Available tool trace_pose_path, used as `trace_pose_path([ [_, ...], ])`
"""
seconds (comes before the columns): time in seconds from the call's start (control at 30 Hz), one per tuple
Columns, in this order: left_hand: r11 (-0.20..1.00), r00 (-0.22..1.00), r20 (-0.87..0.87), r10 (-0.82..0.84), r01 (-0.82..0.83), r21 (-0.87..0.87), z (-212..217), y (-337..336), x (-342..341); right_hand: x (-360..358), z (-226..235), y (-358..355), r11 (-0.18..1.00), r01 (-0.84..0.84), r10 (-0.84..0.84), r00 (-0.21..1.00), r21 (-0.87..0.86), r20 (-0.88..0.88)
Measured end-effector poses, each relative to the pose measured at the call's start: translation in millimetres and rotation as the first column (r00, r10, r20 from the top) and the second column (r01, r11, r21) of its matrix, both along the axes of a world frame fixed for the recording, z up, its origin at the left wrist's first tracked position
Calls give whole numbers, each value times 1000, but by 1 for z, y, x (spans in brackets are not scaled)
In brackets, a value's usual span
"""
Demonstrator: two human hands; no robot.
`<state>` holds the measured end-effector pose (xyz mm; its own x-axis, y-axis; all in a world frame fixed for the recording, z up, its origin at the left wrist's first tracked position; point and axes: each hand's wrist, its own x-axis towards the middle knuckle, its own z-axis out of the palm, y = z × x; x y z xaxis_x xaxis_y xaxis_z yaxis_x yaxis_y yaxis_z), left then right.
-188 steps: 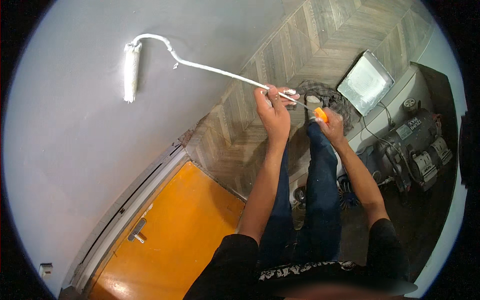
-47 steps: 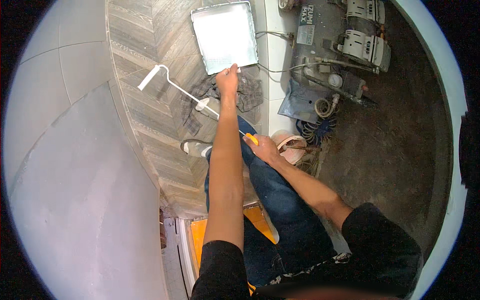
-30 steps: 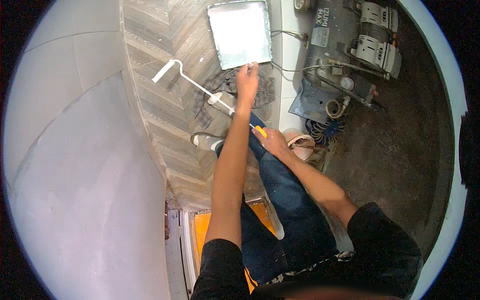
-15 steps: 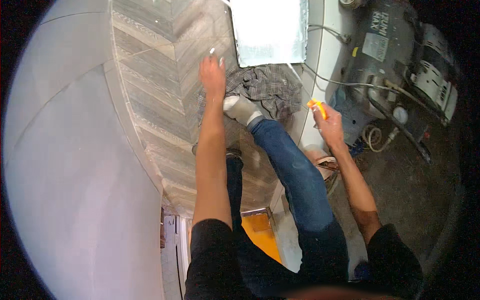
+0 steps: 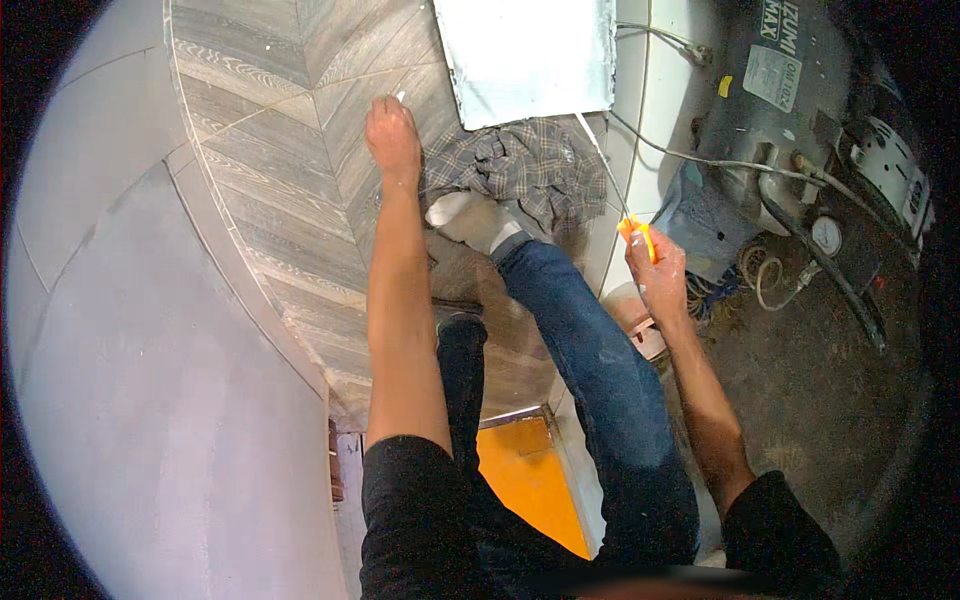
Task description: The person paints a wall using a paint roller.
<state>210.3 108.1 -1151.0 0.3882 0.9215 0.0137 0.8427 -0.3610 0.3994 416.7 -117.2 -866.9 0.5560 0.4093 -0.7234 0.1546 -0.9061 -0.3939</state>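
My right hand is wrapped round the orange handle of a tool with a long thin rod. The rod slants up to the lower right corner of a white rectangular panel; its far end cannot be made out. My left hand is closed over the wood-patterned floor, left of the panel. A small white piece shows at its fingertips, too small to name. Below the panel a crumpled grey plaid cloth lies by my socked foot.
An air compressor with a gauge and hoses stands at the right. A thin cable runs from beside the panel toward it. A grey wall curves along the left. An orange surface shows below, between my legs.
The view has shifted a little. My left hand has moved left, and its fingers look more curled. My right hand still grips the orange handle, slightly lower in view.
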Motion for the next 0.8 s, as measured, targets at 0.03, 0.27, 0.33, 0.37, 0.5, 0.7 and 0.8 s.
trace_pose_path([
  [0.03, 999, 998, 38, 44, -43, -8, 3, 0, -3, -3, -1, 1, 1000, 4, -4, 1000, 5, -3],
  [0.27, 805, 729, 400, 555, -350, -478, 78, -52, 50, 0, 5, -15, 999, 33, -34, 999, 43, 20],
  [0.33, 884, 724, 549, 417, -184, -429, 84, -62, 63, -6, 3, -14, 988, 145, -142, 988, 51, -60],
  [0.37, 931, 671, 686, 282, -17, -366, 88, -68, 71, -5, 4, -15, 988, 146, -143, 988, 48, -59],
  [0.5, 940, 976, -5, -219, 210, -269, 85, -77, 89, -7, 9, -14, 972, 231, -226, 971, 54, -80],
  [0.7, 917, 948, -94, -303, 264, -298, 74, -89, 80, 0, 11, -19, 966, 247, -240, 966, 72, -93],
  [0.8, 920, 954, -148, -261, 199, -338, 79, -93, 67, 5, 10, -22, 959, 269, -258, 959, 88, -119],
])
